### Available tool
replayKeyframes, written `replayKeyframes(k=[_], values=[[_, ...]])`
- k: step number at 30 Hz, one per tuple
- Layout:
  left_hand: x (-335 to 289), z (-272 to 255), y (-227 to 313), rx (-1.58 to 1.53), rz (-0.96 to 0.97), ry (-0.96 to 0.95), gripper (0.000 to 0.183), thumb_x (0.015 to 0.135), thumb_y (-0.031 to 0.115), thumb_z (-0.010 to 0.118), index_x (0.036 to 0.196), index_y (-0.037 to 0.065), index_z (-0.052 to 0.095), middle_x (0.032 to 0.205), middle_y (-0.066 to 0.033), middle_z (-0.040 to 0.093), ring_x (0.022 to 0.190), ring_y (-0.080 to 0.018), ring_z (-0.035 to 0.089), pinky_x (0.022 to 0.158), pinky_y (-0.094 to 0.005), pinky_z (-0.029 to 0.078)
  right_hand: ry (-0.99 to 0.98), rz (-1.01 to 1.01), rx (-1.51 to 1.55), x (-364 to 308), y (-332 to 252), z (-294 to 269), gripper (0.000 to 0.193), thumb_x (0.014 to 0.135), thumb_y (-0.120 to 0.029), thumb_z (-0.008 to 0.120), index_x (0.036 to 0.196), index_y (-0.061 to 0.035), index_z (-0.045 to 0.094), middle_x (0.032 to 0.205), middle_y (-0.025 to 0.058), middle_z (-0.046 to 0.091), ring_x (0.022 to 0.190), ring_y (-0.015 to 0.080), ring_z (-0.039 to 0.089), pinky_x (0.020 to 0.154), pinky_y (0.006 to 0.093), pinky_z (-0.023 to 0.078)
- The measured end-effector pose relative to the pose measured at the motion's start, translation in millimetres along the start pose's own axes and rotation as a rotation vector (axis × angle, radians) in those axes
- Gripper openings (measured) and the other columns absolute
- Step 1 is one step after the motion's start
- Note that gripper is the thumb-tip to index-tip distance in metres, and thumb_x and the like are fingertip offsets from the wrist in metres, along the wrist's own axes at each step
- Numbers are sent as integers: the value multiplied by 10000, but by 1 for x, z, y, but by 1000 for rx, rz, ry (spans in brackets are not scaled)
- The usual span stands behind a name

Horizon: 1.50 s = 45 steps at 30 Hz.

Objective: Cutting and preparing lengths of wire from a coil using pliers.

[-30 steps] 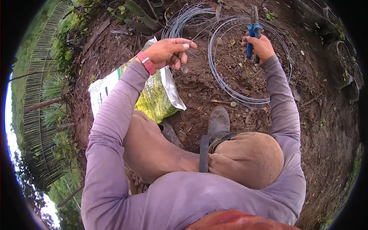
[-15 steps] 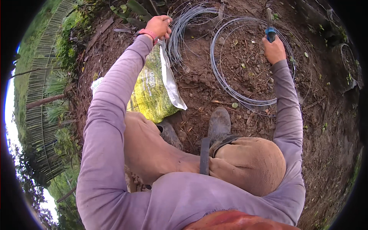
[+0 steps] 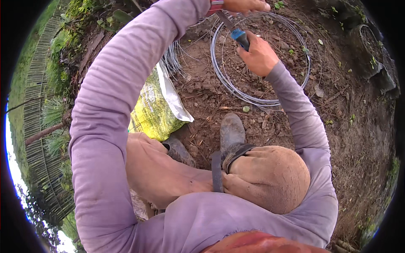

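My right hand (image 3: 261,54) is closed round the blue-and-black handle of a knife-like tool (image 3: 240,39). Its flat, dull metal blade points up and left, and the far end passes out of sight by my left wrist. My left hand (image 3: 244,5) reaches across the top, just above that blade. The top edge of the picture cuts it off, so what its fingers do is hidden. Below my hands a wide coil of grey wire (image 3: 217,69) lies on the soil. A bundle of thinner wire strands (image 3: 171,59) shows partly behind my left sleeve.
A yellow-green sack with a white edge (image 3: 158,105) lies in front of my left boot (image 3: 180,152). My right boot (image 3: 232,128) stands on brown soil with twigs and leaves. A pole fence (image 3: 40,126) runs along the left. Dark sheet-like material (image 3: 377,69) lies at the far right.
My left hand has swung right and up, away from the wire bundle, to the top edge. My right hand has moved left with the tool, whose blade now tilts left.
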<state>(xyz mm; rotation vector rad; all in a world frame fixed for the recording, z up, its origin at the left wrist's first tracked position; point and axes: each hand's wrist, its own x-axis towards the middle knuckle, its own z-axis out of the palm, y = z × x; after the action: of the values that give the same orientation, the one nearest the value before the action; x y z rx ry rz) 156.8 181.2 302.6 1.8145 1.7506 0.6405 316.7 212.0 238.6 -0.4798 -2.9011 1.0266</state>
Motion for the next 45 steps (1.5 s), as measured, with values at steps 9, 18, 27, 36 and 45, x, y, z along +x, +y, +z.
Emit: replayKeyframes(k=[9, 18, 27, 36, 45], values=[[-2, 17, -29, -1028, -634, -64, 124, 920, 66, 435, 984, 23, 532, 663, -36, 533, 534, -162, 540, 472, -346, 488, -148, -8, 148, -11, -3, 0, 283, 801, -188, 564, 1019, -9, 546, 764, 163, 587, 697, 301, 561, 662, 383, 437], [-47, -3, -104, -1066, -697, -37, 158, 932, 62, 428, 1061, 40, 517, 667, -20, 514, 520, -108, 479, 438, -238, 427, -423, 301, 692, -17, 11, -3, 174, 871, -138, 517, 948, -1, 592, 725, 44, 586, 505, 76, 449, 474, 235, 377], [-105, -28, -73, -779, -676, 24, 275, 937, 144, 468, 1186, 34, 507, 795, 12, 585, 602, -64, 587, 495, -182, 513, -67, 401, 1036, -28, 38, -32, 488, 916, -46, 434, 1354, 12, 226, 1110, 193, 574, 830, 258, 666, 730, 392, 590], [-97, -20, -42, -815, -693, -20, 266, 929, 158, 482, 1162, 30, 495, 791, 4, 583, 603, -74, 594, 482, -186, 502, 267, 555, 1005, -52, 53, -28, 315, 914, -113, 503, 1196, -39, 383, 1079, 139, 512, 937, 308, 629, 642, 412, 593], [-90, -11, -32, -798, -712, -18, 292, 921, 152, 491, 1183, 21, 491, 787, -1, 584, 585, -77, 595, 475, -193, 499, 450, 655, 1162, -61, 70, -36, 184, 927, -147, 493, 1062, -46, 420, 1082, 132, 490, 999, 338, 586, 688, 528, 573]])
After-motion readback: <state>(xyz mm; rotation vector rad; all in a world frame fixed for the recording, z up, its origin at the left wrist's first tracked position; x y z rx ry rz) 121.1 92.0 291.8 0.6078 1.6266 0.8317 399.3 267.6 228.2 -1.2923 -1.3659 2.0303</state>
